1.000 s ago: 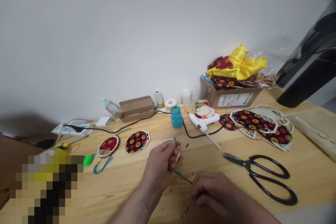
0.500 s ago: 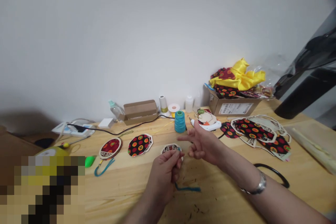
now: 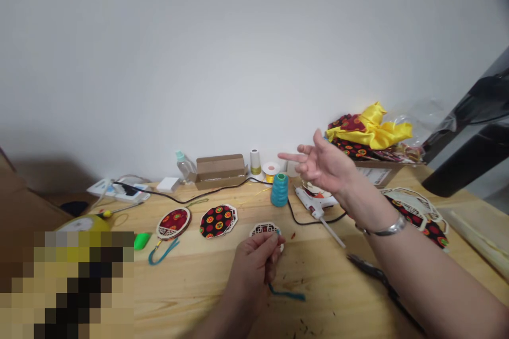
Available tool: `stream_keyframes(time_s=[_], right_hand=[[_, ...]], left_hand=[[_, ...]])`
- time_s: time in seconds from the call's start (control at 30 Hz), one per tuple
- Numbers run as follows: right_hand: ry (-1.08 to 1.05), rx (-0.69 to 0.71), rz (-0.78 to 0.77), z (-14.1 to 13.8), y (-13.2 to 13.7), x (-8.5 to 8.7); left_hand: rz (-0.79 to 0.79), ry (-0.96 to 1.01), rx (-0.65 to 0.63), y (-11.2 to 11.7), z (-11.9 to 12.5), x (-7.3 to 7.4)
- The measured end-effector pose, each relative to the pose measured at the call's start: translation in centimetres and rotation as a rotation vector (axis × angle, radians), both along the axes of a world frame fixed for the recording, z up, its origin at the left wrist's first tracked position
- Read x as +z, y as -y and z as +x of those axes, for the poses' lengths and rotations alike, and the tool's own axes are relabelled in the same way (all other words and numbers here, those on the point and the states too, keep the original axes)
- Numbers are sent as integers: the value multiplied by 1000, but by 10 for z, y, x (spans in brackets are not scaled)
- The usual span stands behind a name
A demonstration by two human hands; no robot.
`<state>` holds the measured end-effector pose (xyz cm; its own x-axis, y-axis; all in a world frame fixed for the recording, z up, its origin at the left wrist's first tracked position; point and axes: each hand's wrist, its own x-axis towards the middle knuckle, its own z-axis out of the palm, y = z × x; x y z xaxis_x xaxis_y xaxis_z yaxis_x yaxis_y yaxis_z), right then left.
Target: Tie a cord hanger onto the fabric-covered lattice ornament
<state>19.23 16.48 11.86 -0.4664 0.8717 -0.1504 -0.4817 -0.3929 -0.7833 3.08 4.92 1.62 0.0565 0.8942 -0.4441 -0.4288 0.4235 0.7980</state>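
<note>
Read places from a dial centred on the view. At 8 o'clock, note a round fabric-covered piece (image 3: 175, 222) lying on the table (image 3: 191, 296); at 7, an octagonal piece (image 3: 217, 221). At 6, find the left hand (image 3: 254, 255), pinching a teal cord (image 3: 287, 293) (tip at the fingertips, tail trailing below). Just beyond, note a lattice piece (image 3: 262, 229), partly hidden by that hand. At 5, see a teal spool (image 3: 279, 192), upright. Just past 3, find the right hand (image 3: 331, 169), raised, released, fingers spread. Between 4 and 5, locate scissors (image 3: 370, 268), partly covered by the right forearm (image 3: 429, 270).

Matt teal cord (image 3: 287, 294), smooth wooden tabletop (image 3: 191, 288), glossy yellow satin-like cloth (image 3: 379, 135) (and a shiny metal bracelet (image 3: 392, 228)).
</note>
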Motion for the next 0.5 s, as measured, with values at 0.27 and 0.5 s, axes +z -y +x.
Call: stream_keyframes(time_s=[0.27,0.5], right_hand=[[185,-191,359,18,21,67],[461,-467,655,42,55,65]], left_hand=[[-21,6,-38,14,-11,-5],[-86,-7,-56,36,-25,-8]])
